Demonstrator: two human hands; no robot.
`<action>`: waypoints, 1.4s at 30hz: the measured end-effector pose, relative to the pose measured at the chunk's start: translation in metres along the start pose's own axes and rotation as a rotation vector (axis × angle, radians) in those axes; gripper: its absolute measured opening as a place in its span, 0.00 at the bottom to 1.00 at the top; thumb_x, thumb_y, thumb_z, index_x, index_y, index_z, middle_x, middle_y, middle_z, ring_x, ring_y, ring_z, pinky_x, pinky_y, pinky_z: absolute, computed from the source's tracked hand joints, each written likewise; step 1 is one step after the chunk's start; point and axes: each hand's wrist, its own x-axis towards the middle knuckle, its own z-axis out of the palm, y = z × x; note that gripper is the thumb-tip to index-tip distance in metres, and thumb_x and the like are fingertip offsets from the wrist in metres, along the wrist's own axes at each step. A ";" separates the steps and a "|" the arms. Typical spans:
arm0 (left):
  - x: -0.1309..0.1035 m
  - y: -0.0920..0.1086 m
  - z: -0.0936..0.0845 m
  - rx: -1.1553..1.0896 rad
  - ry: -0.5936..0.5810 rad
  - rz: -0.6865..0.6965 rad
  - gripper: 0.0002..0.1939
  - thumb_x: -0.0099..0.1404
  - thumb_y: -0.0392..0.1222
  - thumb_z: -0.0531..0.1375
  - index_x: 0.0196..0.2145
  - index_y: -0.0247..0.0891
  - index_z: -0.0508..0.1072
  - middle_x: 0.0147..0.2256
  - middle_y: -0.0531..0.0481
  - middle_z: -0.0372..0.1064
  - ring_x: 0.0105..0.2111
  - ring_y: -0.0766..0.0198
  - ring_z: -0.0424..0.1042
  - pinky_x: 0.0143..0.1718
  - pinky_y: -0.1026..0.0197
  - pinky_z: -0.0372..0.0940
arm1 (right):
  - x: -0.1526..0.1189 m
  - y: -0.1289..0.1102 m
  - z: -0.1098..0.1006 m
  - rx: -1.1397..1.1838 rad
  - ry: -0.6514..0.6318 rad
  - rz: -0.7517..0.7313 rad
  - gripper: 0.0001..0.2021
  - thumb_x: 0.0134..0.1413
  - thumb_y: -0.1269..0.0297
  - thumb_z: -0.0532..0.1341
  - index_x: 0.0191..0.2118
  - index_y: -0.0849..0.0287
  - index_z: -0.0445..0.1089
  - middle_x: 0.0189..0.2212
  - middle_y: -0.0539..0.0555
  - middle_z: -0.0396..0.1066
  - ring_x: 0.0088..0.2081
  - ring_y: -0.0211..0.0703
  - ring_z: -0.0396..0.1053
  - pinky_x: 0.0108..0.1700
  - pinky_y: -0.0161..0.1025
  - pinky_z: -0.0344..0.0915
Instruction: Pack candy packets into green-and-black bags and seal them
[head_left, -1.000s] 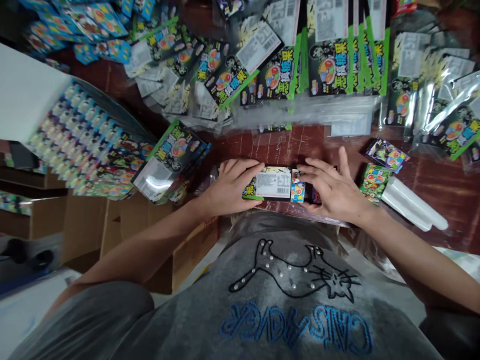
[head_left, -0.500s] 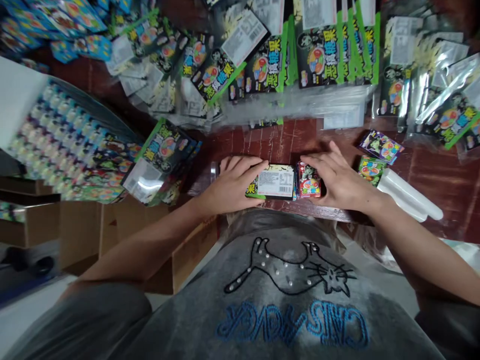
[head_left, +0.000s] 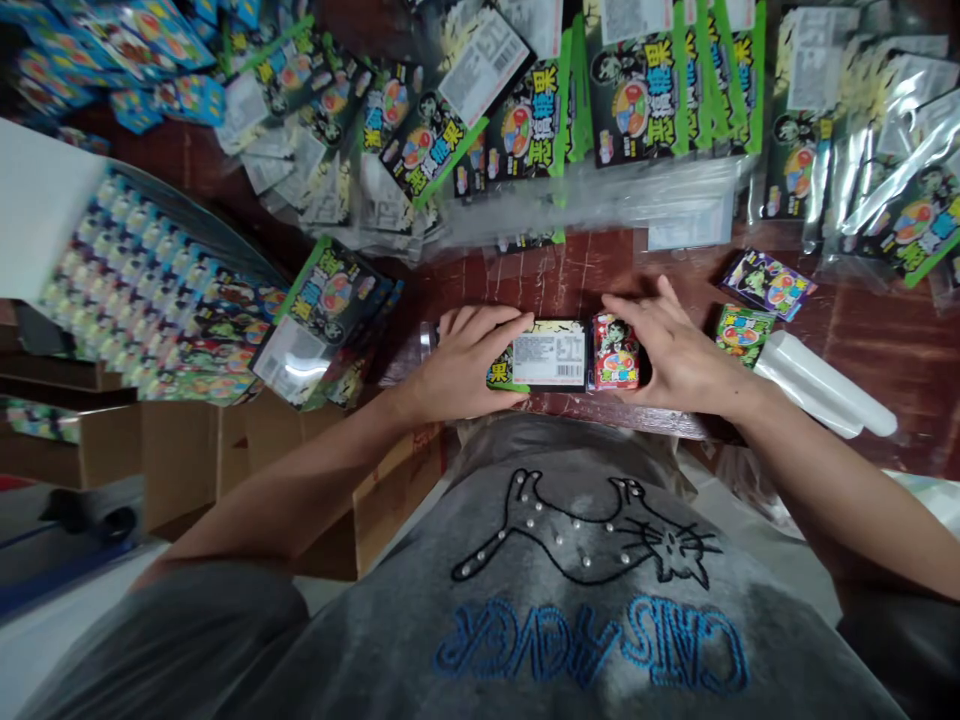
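Left hand: As the head view looks down at the near edge of the dark red wooden table, the left hand grips the left end of a flat black-and-green printed packet with a white label, fingers and thumb spread across it.
Right hand: The right hand is curled round a small red cardboard box with cartoon print, grasping it. This box lies face up just beside the packet's right end; whether they touch, I can't tell.
Good handling: I'd judge it best to keep packet and box flat and in one line, with light, even pressure, since squeezing could crease thin card.
Display carton: To the left, an open carton with a white flap holds rows of small multicoloured boxes.
Clear sleeves: Along the back, transparent plastic sleeves hold black-and-green printed cards.
Brown boxes: Open brown cardboard boxes stand at lower left; printed packs show in one, while other interiors are too dark to read.
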 end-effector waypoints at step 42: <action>-0.001 0.025 0.010 -0.009 0.086 -0.092 0.49 0.61 0.48 0.73 0.75 0.43 0.60 0.66 0.37 0.64 0.63 0.38 0.64 0.64 0.39 0.58 | -0.003 -0.027 -0.010 -0.144 -0.103 -0.010 0.53 0.68 0.56 0.66 0.83 0.64 0.32 0.72 0.75 0.60 0.74 0.75 0.60 0.75 0.80 0.54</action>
